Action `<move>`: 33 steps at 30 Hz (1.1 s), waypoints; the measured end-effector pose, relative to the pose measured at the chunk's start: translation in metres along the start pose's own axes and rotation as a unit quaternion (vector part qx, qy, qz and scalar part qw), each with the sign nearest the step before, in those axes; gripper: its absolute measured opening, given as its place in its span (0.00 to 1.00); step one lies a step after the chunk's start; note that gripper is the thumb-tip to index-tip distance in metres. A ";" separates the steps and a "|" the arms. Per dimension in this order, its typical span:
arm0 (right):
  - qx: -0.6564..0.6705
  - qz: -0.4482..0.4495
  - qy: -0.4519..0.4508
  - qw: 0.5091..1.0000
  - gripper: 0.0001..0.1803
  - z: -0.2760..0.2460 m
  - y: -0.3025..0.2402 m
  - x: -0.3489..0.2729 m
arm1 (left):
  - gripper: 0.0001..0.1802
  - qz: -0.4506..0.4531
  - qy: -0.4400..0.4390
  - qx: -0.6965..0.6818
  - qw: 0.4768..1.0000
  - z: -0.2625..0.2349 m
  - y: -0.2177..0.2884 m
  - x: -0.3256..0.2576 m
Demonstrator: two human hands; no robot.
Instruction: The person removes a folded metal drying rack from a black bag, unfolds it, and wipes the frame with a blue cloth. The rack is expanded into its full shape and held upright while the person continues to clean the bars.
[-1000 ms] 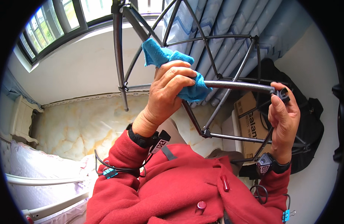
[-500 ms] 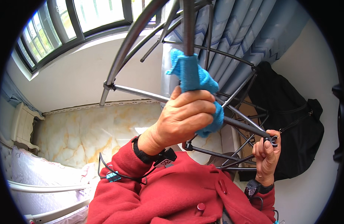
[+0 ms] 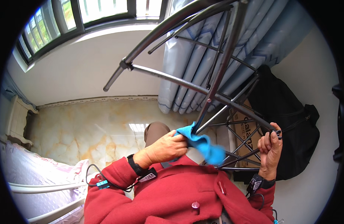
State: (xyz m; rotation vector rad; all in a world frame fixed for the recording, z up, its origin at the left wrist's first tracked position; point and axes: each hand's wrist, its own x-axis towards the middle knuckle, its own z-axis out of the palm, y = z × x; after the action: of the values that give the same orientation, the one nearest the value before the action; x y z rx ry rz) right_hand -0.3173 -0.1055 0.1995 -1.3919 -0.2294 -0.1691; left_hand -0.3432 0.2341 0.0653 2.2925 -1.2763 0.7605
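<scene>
A folding frame of dark metal tubes [image 3: 225, 56], crossed and joined by black fittings, rises tilted in front of me. My left hand [image 3: 166, 147] is closed on a bright blue cloth [image 3: 202, 142], gathered at the lower end of one of the tubes. The cloth's loose end hangs to the right and is blurred. How far the cloth wraps round the tube is hidden. On the right, my right hand [image 3: 269, 151] grips the end of another tube, by a black end fitting [image 3: 278, 133], with fingers curled round it.
Behind the frame hang blue patterned curtains [image 3: 187, 74] beside a window [image 3: 101, 13]. A large black bag [image 3: 291, 149] leans on the right wall, with a cardboard box [image 3: 243, 130] beside it. A white-railed bed [image 3: 49, 188] stands at the left, near a cream cabinet [image 3: 15, 119].
My left hand has drawn the cloth down along the tube toward my body. The frame has tilted, its upper part shifting right. My right hand keeps its grip, almost in place.
</scene>
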 end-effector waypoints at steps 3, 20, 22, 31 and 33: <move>0.004 0.007 -0.005 1.000 0.22 0.001 0.000 0.000 | 0.11 -0.177 0.082 -0.163 0.967 0.001 -0.015 -0.025; -0.028 0.054 0.001 0.998 0.22 0.002 0.013 -0.001 | 0.24 -0.392 0.052 -0.468 0.790 0.029 -0.022 -0.010; -0.004 0.050 -0.017 0.999 0.23 0.000 0.017 0.000 | 0.23 -0.441 0.112 -0.504 0.734 -0.003 -0.023 -0.013; 0.015 0.036 -0.067 0.997 0.23 0.003 0.023 0.005 | 0.19 -0.313 0.454 -0.011 0.834 -0.093 -0.043 -0.012; 0.008 0.039 -0.054 0.998 0.23 0.007 0.023 0.004 | 0.26 -0.281 0.315 0.093 0.902 -0.072 -0.034 0.012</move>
State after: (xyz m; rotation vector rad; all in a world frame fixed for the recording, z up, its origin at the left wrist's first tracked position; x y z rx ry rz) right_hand -0.3080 -0.0944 0.1796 -1.3931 -0.2652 -0.0285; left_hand -0.3273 0.2854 0.1253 2.1012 -0.2422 1.2825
